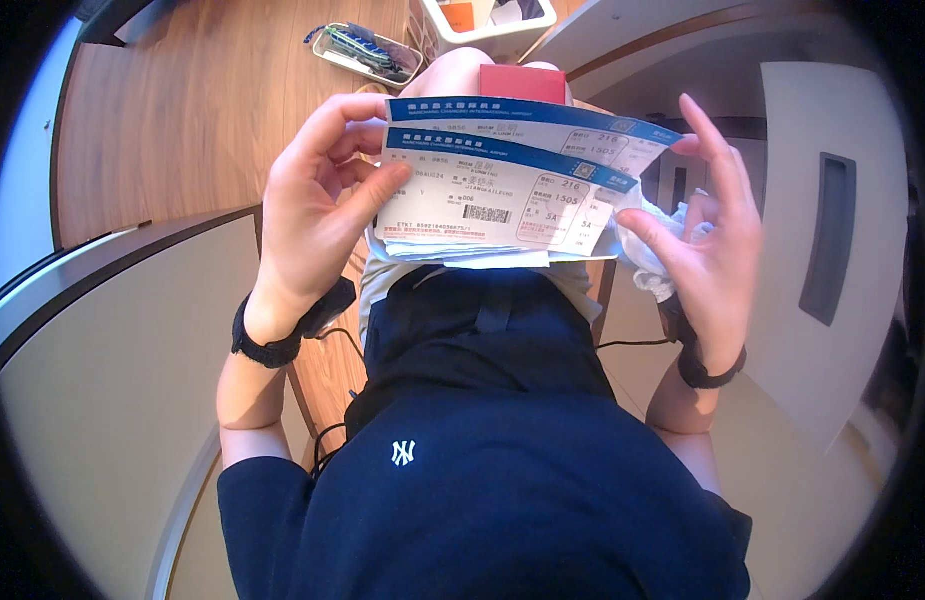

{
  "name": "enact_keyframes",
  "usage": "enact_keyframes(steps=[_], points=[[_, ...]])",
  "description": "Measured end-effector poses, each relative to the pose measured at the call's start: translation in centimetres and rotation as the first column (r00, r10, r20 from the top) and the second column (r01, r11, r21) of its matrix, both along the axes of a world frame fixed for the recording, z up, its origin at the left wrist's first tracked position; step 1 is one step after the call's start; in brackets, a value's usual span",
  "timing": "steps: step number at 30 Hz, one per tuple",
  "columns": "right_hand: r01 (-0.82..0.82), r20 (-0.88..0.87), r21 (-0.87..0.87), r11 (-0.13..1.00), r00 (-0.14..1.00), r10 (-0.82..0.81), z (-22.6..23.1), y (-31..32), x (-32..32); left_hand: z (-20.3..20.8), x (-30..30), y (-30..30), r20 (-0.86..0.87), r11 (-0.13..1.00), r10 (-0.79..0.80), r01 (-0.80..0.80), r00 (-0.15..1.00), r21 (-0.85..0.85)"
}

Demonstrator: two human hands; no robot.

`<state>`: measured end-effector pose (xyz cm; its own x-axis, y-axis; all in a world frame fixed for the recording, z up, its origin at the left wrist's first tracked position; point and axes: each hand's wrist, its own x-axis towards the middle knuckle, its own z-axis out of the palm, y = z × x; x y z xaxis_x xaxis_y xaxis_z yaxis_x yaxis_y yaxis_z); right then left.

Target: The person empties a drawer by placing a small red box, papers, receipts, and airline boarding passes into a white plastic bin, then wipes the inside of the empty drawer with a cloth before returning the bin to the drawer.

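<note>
Two boarding passes (482,190), white with blue top bands, are fanned above my lap, one overlapping the other. My left hand (327,185) pinches their left end, thumb on the front pass and fingers behind. At the right end, my right hand (717,215) has its thumb on the front pass's edge and a finger at the rear pass's corner; its index finger points up. White papers (462,252) show beneath the passes, their far part hidden. Behind my right hand is a crumpled white, thin material (654,238). A red flat-topped object (522,82) lies just beyond the passes.
A white tray (412,72) of cables and small items sits on the wooden floor (182,110). Beside it stands a white bin (492,40) with things inside. A light panel (122,390) rises at left, and pale cabinet doors (832,230) stand at right.
</note>
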<state>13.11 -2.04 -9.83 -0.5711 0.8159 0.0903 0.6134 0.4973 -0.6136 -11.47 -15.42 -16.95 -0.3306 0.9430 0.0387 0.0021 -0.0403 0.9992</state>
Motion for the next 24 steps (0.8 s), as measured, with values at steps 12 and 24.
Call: enact_keyframes(steps=[12, 24], points=[[-0.026, 0.016, -0.057, 0.998, 1.0, 0.027, -0.1, 0.3, -0.6, 0.7, -0.2, 0.2, 0.086, 1.0, 0.003, 0.0, 0.996, -0.031], [-0.035, -0.268, -0.416, 0.909, 0.96, -0.086, -0.8, 1.5, 0.0, 0.6, -0.5, 0.4, 0.169, 0.998, 0.046, -0.037, 0.985, -0.055]])
